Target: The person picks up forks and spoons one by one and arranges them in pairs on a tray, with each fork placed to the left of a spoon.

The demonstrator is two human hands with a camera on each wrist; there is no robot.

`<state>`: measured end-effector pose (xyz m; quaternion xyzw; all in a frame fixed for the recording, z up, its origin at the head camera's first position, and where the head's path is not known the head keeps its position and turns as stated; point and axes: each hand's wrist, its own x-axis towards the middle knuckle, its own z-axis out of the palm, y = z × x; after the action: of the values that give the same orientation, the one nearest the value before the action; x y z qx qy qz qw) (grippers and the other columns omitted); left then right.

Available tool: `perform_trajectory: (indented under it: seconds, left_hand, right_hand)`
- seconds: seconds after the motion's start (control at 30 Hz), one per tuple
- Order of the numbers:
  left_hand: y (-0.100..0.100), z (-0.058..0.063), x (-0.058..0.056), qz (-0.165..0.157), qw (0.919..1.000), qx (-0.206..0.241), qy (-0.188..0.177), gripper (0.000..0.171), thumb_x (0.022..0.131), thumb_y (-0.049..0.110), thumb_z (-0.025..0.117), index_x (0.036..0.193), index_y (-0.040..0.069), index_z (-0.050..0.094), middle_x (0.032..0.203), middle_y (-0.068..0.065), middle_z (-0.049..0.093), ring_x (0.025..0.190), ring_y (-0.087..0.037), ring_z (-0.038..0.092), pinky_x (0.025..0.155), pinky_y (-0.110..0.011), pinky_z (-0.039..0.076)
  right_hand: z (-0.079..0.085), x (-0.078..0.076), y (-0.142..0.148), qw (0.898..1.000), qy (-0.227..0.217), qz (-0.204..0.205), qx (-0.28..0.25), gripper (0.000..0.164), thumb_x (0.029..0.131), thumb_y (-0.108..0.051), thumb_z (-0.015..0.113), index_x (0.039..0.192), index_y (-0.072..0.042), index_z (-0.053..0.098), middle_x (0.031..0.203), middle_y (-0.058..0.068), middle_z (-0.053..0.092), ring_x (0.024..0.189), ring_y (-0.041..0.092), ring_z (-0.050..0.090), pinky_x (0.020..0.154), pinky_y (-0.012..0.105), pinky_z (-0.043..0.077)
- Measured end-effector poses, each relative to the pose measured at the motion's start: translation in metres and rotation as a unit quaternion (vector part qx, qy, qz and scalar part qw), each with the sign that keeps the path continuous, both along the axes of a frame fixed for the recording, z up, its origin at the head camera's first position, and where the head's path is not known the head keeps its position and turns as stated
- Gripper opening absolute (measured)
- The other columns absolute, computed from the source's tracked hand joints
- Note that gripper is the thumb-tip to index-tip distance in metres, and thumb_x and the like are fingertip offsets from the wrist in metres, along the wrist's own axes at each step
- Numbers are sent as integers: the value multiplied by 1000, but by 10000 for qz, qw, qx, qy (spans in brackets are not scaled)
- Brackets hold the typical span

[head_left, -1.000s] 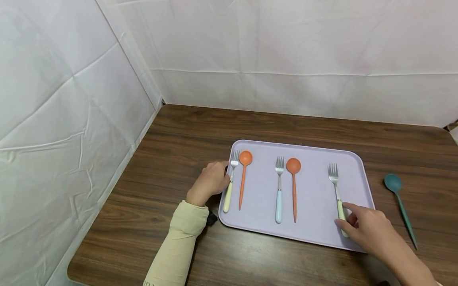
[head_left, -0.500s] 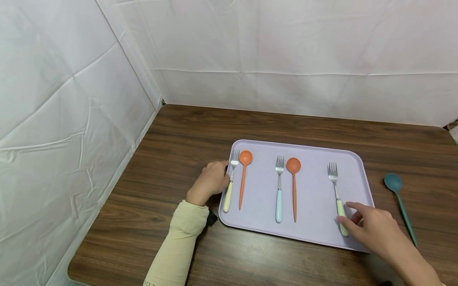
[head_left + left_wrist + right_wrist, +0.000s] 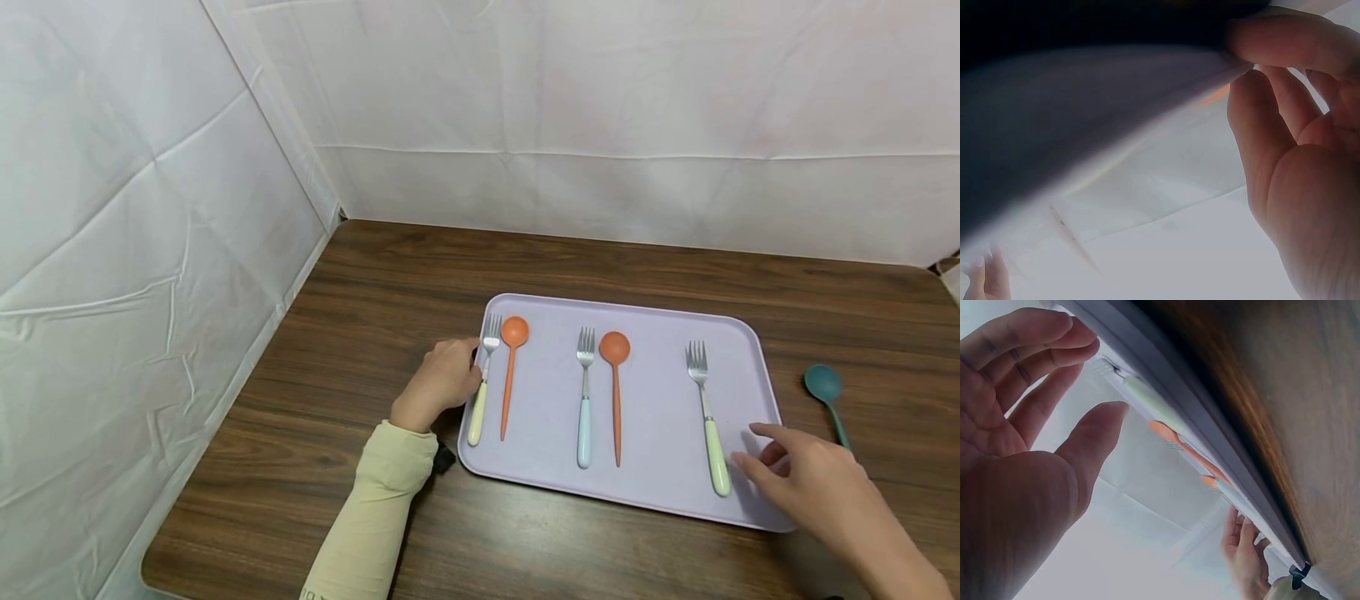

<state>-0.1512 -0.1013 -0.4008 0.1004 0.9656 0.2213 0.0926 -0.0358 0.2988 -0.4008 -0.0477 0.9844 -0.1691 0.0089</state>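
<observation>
In the head view a lilac tray [image 3: 660,400] lies on the table. My left hand [image 3: 438,379] pinches its left rim; the left wrist view shows thumb and finger meeting on the tray edge. Beside that hand are a yellow-handled fork [image 3: 477,417] and an orange spoon [image 3: 509,383]. Mid-tray lie a blue-handled fork [image 3: 584,433] and a second orange spoon [image 3: 617,400]. My right hand [image 3: 817,483], fingers apart and holding nothing, hovers over the tray's right edge. Just left of its fingertips lies a green-handled fork [image 3: 716,462], tines pointing away.
A dark teal spoon [image 3: 823,383] lies on the wooden table [image 3: 337,333] right of the tray, its handle partly hidden behind my right hand. White sheeting [image 3: 600,108] hangs along the table's back and left sides.
My right hand has released the green-handled fork and drawn away to the right, now covering part of the teal spoon's handle. My left hand stays at the tray rim.
</observation>
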Motion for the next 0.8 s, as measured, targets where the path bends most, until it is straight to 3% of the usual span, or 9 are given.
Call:
perform_trajectory:
  seconds: [0.13, 0.4, 0.63, 0.8]
  left_hand:
    - [0, 0, 0, -22, 10000, 10, 21, 41, 86, 9, 53, 126, 6, 57, 112, -12, 61, 95, -25, 57, 78, -42, 47]
    - [0, -1, 0, -36, 10000, 28, 66, 39, 86, 9, 53, 125, 6, 58, 110, -12, 61, 93, -24, 57, 78, -41, 47]
    - [0, -1, 0, -4, 10000, 33, 69, 39, 86, 9, 53, 125, 7, 58, 110, -12, 61, 94, -24, 57, 78, -42, 47]
    - [0, -1, 0, -15, 10000, 54, 43, 39, 86, 8, 53, 125, 6, 58, 111, -12, 61, 95, -24, 57, 78, -43, 47]
  right_hand:
    - [1, 0, 6, 9999, -29, -142, 33, 54, 80, -40, 70, 108, 7, 62, 73, 1, 61, 62, 17, 56, 47, 31, 40]
    - [2, 2, 14, 9989, 332, -338, -12, 49, 79, -39, 72, 104, 3, 64, 77, 4, 62, 64, 21, 59, 45, 33, 40]
    - [5, 4, 22, 9963, -95, -830, 190, 56, 80, -50, 66, 108, -1, 62, 85, 11, 61, 73, 31, 61, 47, 44, 41]
    - [6, 4, 27, 9944, -90, -1018, 261, 56, 80, -49, 66, 109, -1, 61, 88, 14, 61, 77, 35, 60, 50, 46, 39]
